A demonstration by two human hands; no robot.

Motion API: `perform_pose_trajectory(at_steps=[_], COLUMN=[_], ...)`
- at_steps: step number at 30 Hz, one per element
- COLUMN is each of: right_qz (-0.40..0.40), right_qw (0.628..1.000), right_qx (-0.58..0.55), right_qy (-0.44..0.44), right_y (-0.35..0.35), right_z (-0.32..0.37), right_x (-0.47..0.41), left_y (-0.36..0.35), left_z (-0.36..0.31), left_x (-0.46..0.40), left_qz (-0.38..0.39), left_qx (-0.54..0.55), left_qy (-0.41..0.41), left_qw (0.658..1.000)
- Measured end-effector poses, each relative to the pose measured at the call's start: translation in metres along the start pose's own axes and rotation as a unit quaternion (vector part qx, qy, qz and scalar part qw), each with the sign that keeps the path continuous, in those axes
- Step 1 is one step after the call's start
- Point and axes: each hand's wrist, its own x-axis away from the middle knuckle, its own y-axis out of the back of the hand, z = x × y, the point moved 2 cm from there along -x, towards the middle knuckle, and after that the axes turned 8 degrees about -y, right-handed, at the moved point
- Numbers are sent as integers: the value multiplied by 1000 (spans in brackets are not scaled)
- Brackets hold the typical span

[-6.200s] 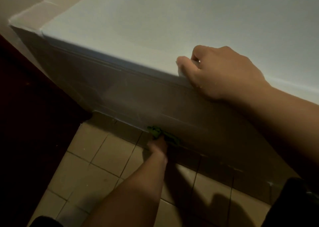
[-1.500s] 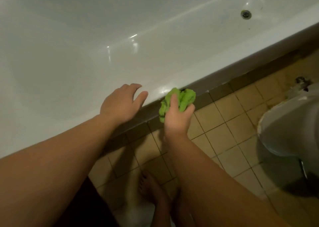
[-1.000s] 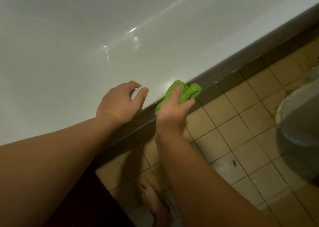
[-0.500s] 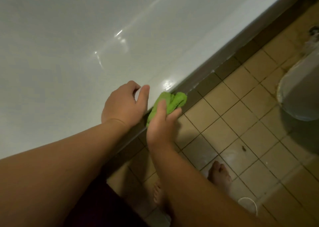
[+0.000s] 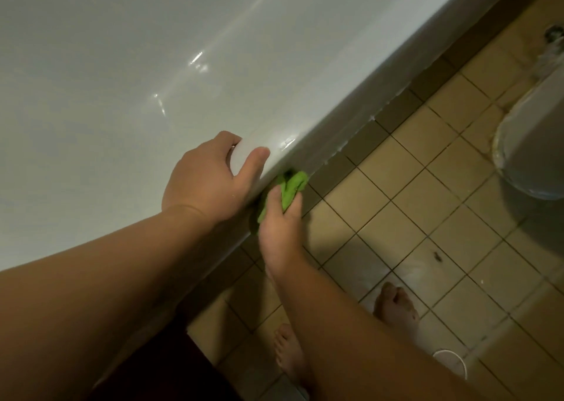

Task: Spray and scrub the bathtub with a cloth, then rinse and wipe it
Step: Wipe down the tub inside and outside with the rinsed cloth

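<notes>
- Right hand [image 5: 279, 226]: fingers curled round a bunched green cloth [image 5: 290, 188], pressing it under the bathtub's outer lip.
- Left hand [image 5: 210, 181]: fingers hooked over the white bathtub rim [image 5: 351, 95], thumb outside, forearm extended.
- Surroundings: beige tiled floor [image 5: 427, 193], bare feet below.

Location: a dimly lit domestic bathroom. Indicators: a white glossy bathtub [image 5: 305, 74], a beige tiled floor [image 5: 433, 223] with dark grout lines, and a white ceramic fixture [image 5: 537, 144] at right.
</notes>
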Motion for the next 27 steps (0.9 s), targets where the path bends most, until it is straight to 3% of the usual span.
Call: perform_pose_trajectory(at_steps=[3,6,10,13,17,21,27], right_qz=[-46,-98,-57,-13,-14,-20,-9], right_qw=[998,989,992,998,992,992,995], right_qx=[-44,-104,-72,-66,-93,-117,-96], right_qy=[-25,44,90,18,-82,-34,3], right_y=[7,8,-8,-17,-1,5,-8], right_z=[20,46,5,-28,-15,-4,-39], right_x=[-20,-24,-8,-20,-74,-70,-64], left_y=[1,1,1,-1,-3,-3,-2], left_z=[-1,-1,-4,-4,-6,-7,-10], left_x=[0,-1,-3,-7,-9,-10,-19], left_qz=[-8,-14,-17,-16,-20,-30,-10], left_qx=[5,17,11,3,-21,-27,-22], left_qy=[-3,-7,-32,-45,-64,-66,-55], left_qw=[1000,1000,999,999,997,997,998])
